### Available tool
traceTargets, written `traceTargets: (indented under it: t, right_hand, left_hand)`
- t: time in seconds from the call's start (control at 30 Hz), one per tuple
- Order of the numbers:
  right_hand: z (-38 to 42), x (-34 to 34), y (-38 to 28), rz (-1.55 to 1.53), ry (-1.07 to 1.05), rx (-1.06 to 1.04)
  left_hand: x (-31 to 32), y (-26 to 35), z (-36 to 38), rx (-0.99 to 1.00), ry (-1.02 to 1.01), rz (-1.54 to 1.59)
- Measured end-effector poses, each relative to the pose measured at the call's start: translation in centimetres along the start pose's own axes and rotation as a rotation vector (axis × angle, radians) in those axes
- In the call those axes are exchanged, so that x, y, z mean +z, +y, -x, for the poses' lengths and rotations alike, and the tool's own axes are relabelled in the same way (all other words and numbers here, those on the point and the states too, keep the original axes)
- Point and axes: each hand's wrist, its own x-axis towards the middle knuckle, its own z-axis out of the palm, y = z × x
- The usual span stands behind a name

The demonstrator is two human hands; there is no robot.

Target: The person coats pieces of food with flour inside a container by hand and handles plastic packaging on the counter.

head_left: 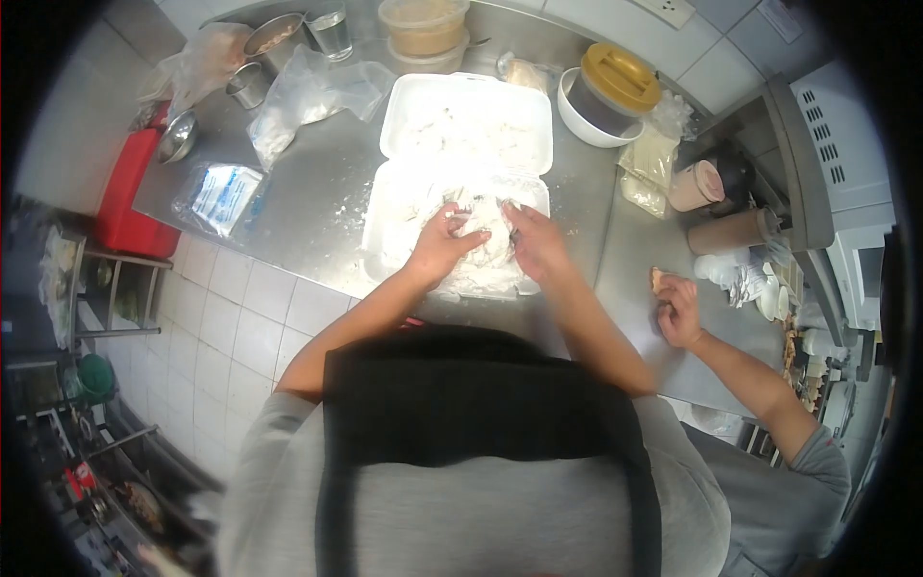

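The left hand (pixel 446 246) and right hand (pixel 538 246) share a grip holding a floury lump (pixel 490 240) in the foam box's (pixel 377 231) near half.

Viewed from head height, looking forward and steeply down over the wearer's own chest. Taken through a very wide lens, rounded off by black at the corners and visibly bowed toward the margins. Filled nearest, along the bottom, by the black apron (pixel 481 394) and grey shirt (pixel 500 519). Centred at close range on the left hand (pixel 442 248) and right hand (pixel 534 245), over the white foam box (pixel 399 106). Extended upward across the steel counter (pixel 317 207) to the tiled wall (pixel 697 53), leftward to the floor (pixel 231 327), rightward to a co-worker's forearm (pixel 750 380).
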Motion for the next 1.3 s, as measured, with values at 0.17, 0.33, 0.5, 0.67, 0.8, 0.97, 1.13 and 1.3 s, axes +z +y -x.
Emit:
traceTargets:
  t: [0.17, 0.33, 0.5, 0.67, 0.8, 0.97, 1.13, 1.3]
  right_hand:
    - [-0.5, -0.8, 1.2, -0.098, -0.084, 0.011]
    - [-0.3, -0.5, 0.5, -0.136, -0.109, 0.052]
    - [-0.8, -1.2, 1.0, -0.257, -0.146, 0.108]
    - [-1.1, -1.3, 1.7, -0.157, -0.112, 0.054]
    - [-1.3, -0.9, 1.9, -0.24, -0.14, 0.094]
    - [-0.9, -0.4, 1.6, -0.202, -0.147, 0.117]
    - [-0.6, 0.1, 1.4, -0.188, -0.204, 0.112]
    - [-0.4, 0.2, 1.7, -0.207, -0.202, 0.138]
  left_hand:
    - [-0.5, 0.0, 0.2, -0.016, 0.033, 0.112]
    - [-1.0, 0.5, 0.5, -0.038, -0.06, 0.117]
    - [-1.6, 0.7, 0.3, -0.044, -0.14, 0.18]
    - [-1.5, 0.3, 0.6, -0.053, -0.089, 0.169]
    - [-1.5, 0.8, 0.9, -0.02, -0.094, 0.085]
    - [-2.7, 0.8, 1.2, -0.047, -0.128, 0.182]
    - [-3.0, 1.2, 1.7, -0.052, -0.149, 0.284]
    - [-3.6, 0.6, 1.8, -0.101, -0.157, 0.381]
